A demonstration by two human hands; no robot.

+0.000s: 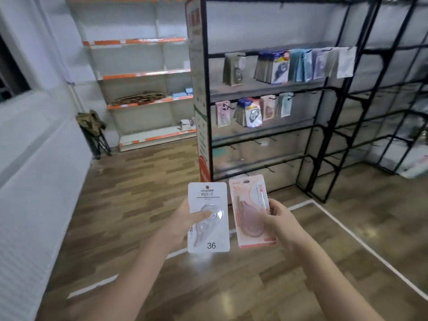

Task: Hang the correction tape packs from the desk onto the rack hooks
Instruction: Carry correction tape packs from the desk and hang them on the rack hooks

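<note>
left hand (185,218) pinches a white pack (208,217), thumb on the blister; right hand (276,220) grips a pink pack (251,210). both are held low, well in front of the black rack (324,117). light, stiff cards, probably best held by the lower edge, hang hole up.

Stationery shop, black hook rack (266,93) of hanging packs (276,67), orange-edged shelves (143,72)

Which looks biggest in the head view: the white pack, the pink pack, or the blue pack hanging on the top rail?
1. white pack and pink pack: about alike, both held close to the camera.
2. blue pack: smallest, but far off, so true size is unsure.
</note>
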